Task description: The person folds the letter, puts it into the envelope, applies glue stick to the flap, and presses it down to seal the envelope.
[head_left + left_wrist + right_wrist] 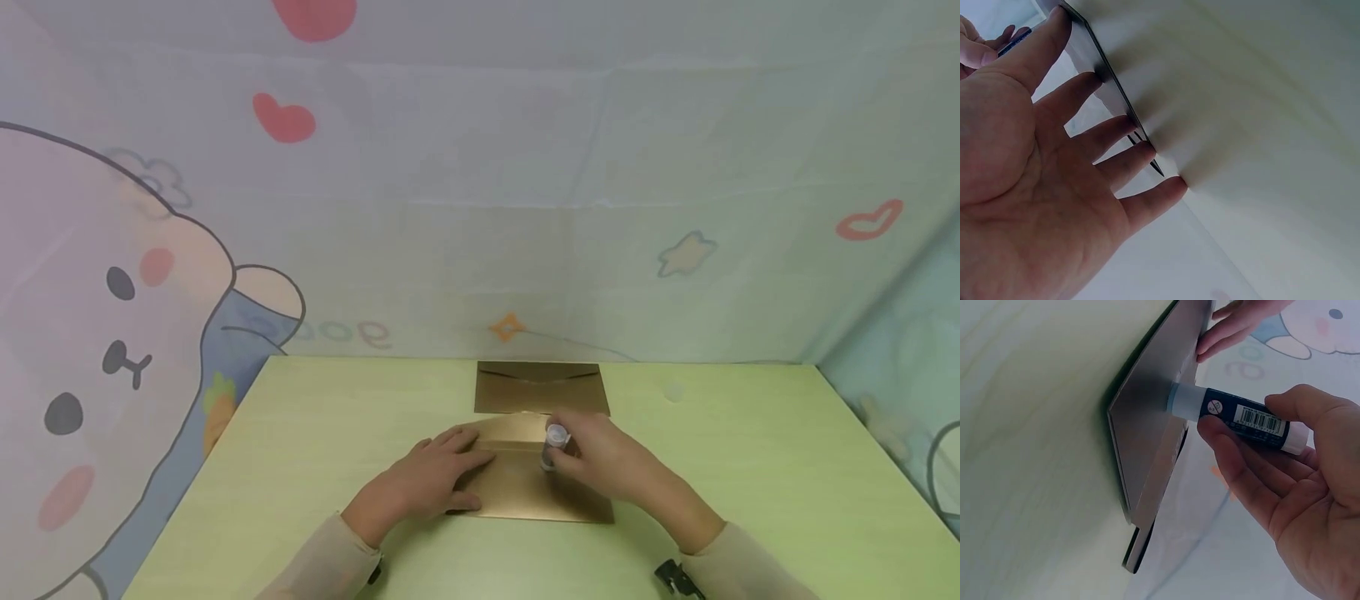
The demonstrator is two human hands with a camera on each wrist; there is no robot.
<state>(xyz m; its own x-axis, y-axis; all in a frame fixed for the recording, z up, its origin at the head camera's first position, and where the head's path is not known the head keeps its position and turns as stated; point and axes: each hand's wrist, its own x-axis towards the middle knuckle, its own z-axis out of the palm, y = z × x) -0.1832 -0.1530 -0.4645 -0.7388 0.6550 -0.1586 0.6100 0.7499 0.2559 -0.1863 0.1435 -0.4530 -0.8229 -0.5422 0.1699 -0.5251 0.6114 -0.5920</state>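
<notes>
A gold envelope (517, 487) lies on the table with its flap (513, 429) folded open toward the far side. My left hand (435, 477) rests on the envelope's left edge, fingers spread and fairly straight; in the left wrist view its fingertips (1141, 150) line up along that thin edge. My right hand (603, 454) grips a glue stick (553, 447), held upright over the right part of the envelope. Seen from the right wrist, the glue stick (1241, 419) has a dark blue label with a barcode, and its tip meets the envelope's surface near the flap fold.
Behind the first envelope, a second gold envelope (540, 390) lies at the table's back edge. A small pale round piece (673, 391) sits on the pale table (750, 467) at the back right. A printed curtain (480, 208) hangs behind the table.
</notes>
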